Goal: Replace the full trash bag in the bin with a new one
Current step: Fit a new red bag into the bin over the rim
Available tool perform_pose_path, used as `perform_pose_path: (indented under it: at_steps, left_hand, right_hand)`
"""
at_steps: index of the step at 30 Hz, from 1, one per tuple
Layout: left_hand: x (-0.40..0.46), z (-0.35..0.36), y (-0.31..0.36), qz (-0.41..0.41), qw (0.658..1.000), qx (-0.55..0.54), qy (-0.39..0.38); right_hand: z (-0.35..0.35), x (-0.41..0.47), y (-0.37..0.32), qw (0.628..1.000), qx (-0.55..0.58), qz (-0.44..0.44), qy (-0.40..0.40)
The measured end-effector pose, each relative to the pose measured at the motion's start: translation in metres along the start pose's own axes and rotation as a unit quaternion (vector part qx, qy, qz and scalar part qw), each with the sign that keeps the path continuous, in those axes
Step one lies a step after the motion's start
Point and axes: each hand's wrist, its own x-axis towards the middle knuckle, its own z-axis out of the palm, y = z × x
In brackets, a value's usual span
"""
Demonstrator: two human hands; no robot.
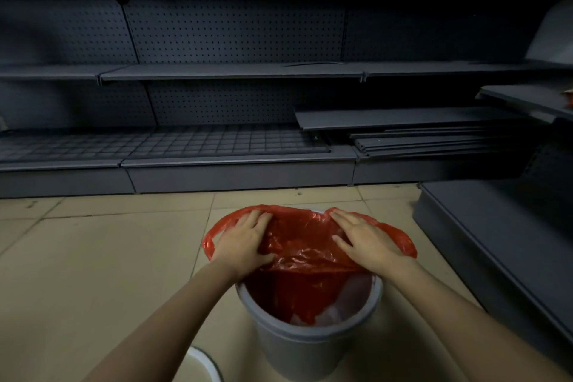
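New red bag half fitted over the bin rim

Nearest the camera, at the bottom edge, the curved rim of a white basin (201,363) shows on the tiled floor (93,257), just left of the bin. What it holds cannot be seen.

The grey bin (307,350) stands upright on the floor between the two forearms. A red bag (297,245) hangs inside it, and through the near side of the opening something pale, perhaps paper or a second liner, shows low in the bin; what it is cannot be told. On the near side the bare grey rim is visible, so the bag is not yet folded over there.

Both hands rest on the far half of the rim. The left hand (245,242) lies with fingers spread and mostly straight, pressing the plastic down over the left edge, where a loop handle of the bag hangs outside. The right hand (364,242) does the same on the right edge, fingers extended and flat on the bag rather than pinching it.

Judging from this, no full bag is in view, and the fresh bag is going in: the far edge is seated, while the near edge and the smoothing of the inside are left.

Beyond, dark shelves (232,71) line the wall, with loose boards (418,133) stacked on the lowest level
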Motion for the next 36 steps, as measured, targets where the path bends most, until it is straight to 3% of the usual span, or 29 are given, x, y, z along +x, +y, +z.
perform_pose_path:
  at_steps: [8, 14, 23, 26, 29, 33, 36]
  left_hand:
    - [0.011, 0.013, -0.011, -0.070, 0.991, -0.073, -0.086]
    - [0.006, 0.013, -0.008, -0.114, 0.981, -0.089, -0.129]
    - [-0.023, -0.002, -0.008, -0.130, 0.984, -0.016, -0.121]
    - [-0.030, -0.020, -0.005, -0.085, 0.995, 0.050, -0.001]
    - [-0.027, -0.033, 0.002, 0.003, 0.994, 0.036, 0.106]
    - [-0.014, -0.023, 0.021, 0.116, 0.988, 0.013, 0.103]
    - [-0.006, -0.008, 0.031, 0.121, 0.990, 0.011, 0.065]
  right_hand:
    - [0.007, 0.012, 0.000, 1.000, 0.009, 0.001, -0.011]
    - [0.007, 0.003, 0.001, 0.996, 0.070, 0.055, -0.029]
    - [0.003, -0.025, -0.011, 0.995, 0.025, 0.090, -0.037]
    - [0.001, -0.031, -0.015, 0.997, -0.043, 0.061, 0.001]
    - [-0.006, -0.029, -0.023, 0.996, -0.077, 0.012, 0.053]
    - [-0.009, -0.021, -0.040, 0.995, -0.063, -0.036, 0.074]
    - [-0.001, -0.016, -0.042, 0.996, -0.061, -0.040, 0.054]
